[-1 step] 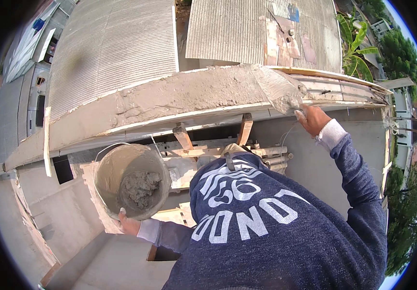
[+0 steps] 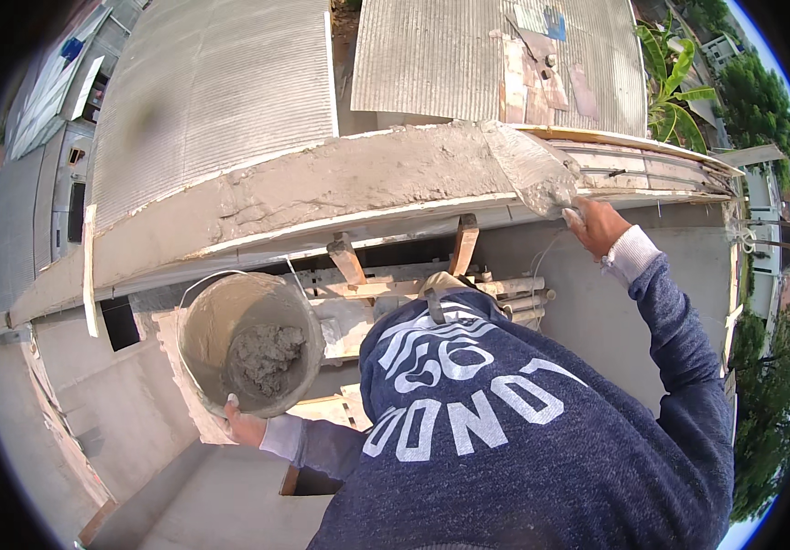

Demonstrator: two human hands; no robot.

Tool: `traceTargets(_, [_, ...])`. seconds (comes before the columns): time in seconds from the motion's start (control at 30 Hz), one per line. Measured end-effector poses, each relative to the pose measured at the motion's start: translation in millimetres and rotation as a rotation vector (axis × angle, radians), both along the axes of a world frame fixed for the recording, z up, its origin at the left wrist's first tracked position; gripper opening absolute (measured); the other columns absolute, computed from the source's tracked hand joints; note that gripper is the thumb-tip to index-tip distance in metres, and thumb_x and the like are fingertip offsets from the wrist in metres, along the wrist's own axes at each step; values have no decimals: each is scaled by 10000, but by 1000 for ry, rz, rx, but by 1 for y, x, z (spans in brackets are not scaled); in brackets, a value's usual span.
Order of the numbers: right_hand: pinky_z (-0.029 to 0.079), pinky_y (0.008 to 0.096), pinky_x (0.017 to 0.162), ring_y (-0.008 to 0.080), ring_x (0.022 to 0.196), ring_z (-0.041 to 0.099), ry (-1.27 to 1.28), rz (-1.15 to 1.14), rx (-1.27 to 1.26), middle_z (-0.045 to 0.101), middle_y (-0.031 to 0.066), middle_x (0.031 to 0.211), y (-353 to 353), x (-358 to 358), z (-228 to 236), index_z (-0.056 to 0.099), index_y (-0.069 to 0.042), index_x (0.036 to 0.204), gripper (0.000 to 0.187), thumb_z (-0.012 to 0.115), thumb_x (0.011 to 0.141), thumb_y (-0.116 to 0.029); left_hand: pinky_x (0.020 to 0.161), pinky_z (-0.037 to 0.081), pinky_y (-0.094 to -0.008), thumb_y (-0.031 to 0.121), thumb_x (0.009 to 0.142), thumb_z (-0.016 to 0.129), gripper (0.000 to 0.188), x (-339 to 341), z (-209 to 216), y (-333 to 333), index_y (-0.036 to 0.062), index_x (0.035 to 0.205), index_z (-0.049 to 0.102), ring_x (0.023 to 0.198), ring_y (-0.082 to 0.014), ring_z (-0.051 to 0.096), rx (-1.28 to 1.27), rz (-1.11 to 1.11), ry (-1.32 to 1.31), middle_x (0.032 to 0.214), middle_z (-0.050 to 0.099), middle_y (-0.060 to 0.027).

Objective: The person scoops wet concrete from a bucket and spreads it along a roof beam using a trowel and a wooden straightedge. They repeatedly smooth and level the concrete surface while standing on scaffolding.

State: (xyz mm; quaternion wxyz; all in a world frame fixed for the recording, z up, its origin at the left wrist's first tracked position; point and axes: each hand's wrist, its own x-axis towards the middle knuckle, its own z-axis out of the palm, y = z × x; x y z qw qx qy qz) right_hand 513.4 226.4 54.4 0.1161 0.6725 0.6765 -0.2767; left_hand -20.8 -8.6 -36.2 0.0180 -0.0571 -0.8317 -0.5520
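Flat, mortar-smeared grey trowel [image 2: 538,174] slanted forward-left from the right hand [image 2: 595,225] grasping it; left hand [image 2: 246,427] clasped a round greyish bucket [image 2: 202,325].

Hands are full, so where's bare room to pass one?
Open room shows over the grey surface between the pale poles and right sleeve. The left corrugated roof looks bare beyond the mortar strip. It's crowded around the wooden struts, between bucket and poles.

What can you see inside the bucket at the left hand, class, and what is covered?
A lumpy grey mix lies inside the bucket, with inner wall showing beside it. The mix covers the bottom beneath it, so that cannot be seen.
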Motion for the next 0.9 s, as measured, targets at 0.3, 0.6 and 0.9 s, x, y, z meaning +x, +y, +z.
traceTargets(0.3, [441, 314, 404, 138, 413, 475, 437, -548, -124, 476, 34, 589, -27, 34, 15, 523, -25, 947, 360, 462, 999, -376, 890, 468, -337, 27, 687, 626, 604, 23, 6, 9, -75, 1279, 563, 999, -243, 578, 229, 30, -71, 1222, 601, -157])
traceTargets(0.6, [442, 302, 376, 135, 434, 497, 895, -485, -478, 499, 46, 653, 4, -134, -32, 493, -31, 969, 411, 466, 1001, -440, 882, 462, -306, 44, 663, 590, 642, 13, -15, -26, -67, 1295, 556, 1005, -226, 586, 294, 52, -74, 1177, 621, -125])
traceTargets(0.9, [465, 337, 362, 147, 433, 515, 798, -167, -556, 520, 50, 656, 48, -292, -55, 480, -33, 970, 386, 464, 999, -418, 957, 421, -297, 32, 667, 542, 613, 28, -18, -56, -83, 1269, 560, 1053, -231, 583, 367, 97, -51, 1180, 615, -121])
